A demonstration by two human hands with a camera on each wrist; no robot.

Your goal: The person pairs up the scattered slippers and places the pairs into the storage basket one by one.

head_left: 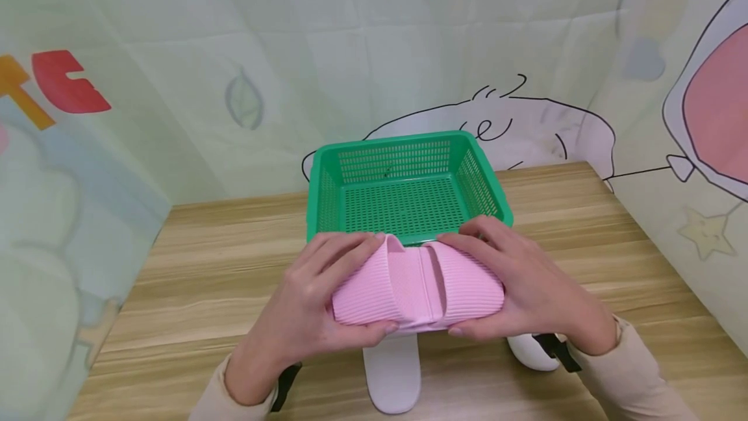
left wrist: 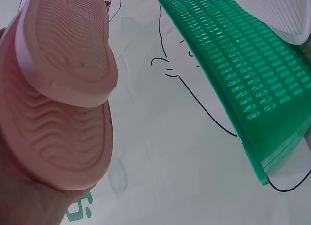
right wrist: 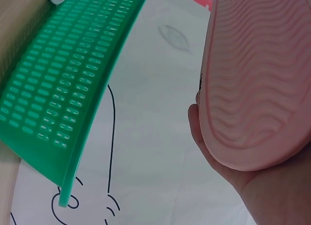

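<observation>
Reaches forward with left hand (head_left: 310,294) and right hand (head_left: 523,281), thumbs nearside; grips pink slippers (head_left: 368,288) at opposite ends, just in front of green basket (head_left: 400,203). Points rounded ends outward, long axis roughly parallel to basket's near rim.

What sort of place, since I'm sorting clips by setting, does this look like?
Probably an indoor staged corner: pale, creased, cartoon-printed sheets hang close around a brown wood-grain table bearing a green rectangular perforated plastic basket. Whether that's in a home or studio, I can't tell.
</observation>
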